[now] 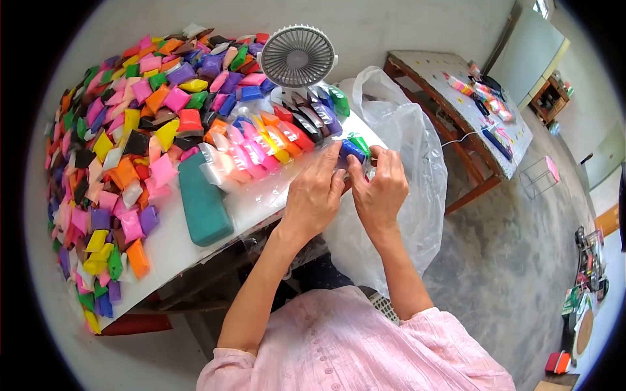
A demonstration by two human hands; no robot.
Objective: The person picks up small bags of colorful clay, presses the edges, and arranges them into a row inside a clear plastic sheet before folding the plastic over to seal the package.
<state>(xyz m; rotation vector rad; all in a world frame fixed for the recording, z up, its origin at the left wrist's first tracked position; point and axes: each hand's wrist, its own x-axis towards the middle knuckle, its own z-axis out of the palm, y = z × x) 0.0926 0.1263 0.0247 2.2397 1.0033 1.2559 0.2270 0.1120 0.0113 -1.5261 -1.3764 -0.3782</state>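
Observation:
A shiny blue packet lies at the table's front right, with a green packet against it. My right hand has its thumb on the blue packet and its fingers curled beside it. From the left, my left hand reaches to the blue packet's side, its fingers stretched out over clear plastic. Left of my hands is a row of packets in clear wrapping, with orange packets, red packets and pale peach packets among them.
A big heap of coloured packets covers the table's left side. A teal block lies near its front edge. A round fan stands behind the row. A large clear bag hangs at right, before another table.

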